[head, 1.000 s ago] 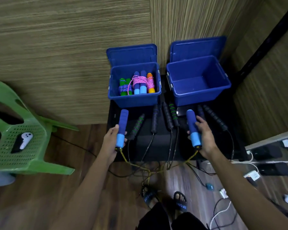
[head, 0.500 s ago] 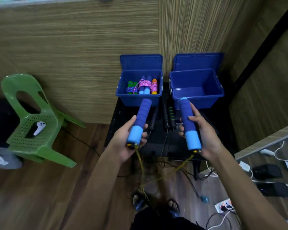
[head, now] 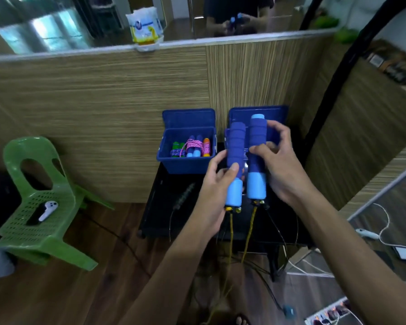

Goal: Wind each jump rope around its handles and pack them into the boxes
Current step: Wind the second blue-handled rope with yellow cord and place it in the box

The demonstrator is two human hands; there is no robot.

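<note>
The left hand [head: 215,184] is closed around the left blue handle [head: 235,165], thumb laid across its foam where the dark blue meets the light blue end, and the right hand [head: 279,165] grips the right blue handle [head: 257,158] with the thumb across the front and the fingers curled behind it. Both handles stand nearly upright and side by side, very close together, though whether they touch cannot be told. They are held in front of the right blue box [head: 277,113], hiding most of it. From the bottom of each handle a yellow rope [head: 250,231] hangs down in two strands toward the floor. Just left of the handles sits the left blue box [head: 188,164], its lid up against the wooden wall, holding wound ropes: a green-handled pair [head: 177,147], a blue-handled pair wrapped in pink cord [head: 195,146] and an orange handle [head: 206,146]. Both boxes rest at the far edge of the black counter [head: 159,207], below and behind the handles. A dark handle with a green stripe [head: 185,194] lies on the counter to the lower left of the handles, its thin black cord running off the near edge. Well to the left of the handles stands a green plastic chair [head: 40,207] with a white controller [head: 48,208] on its seat.
</note>
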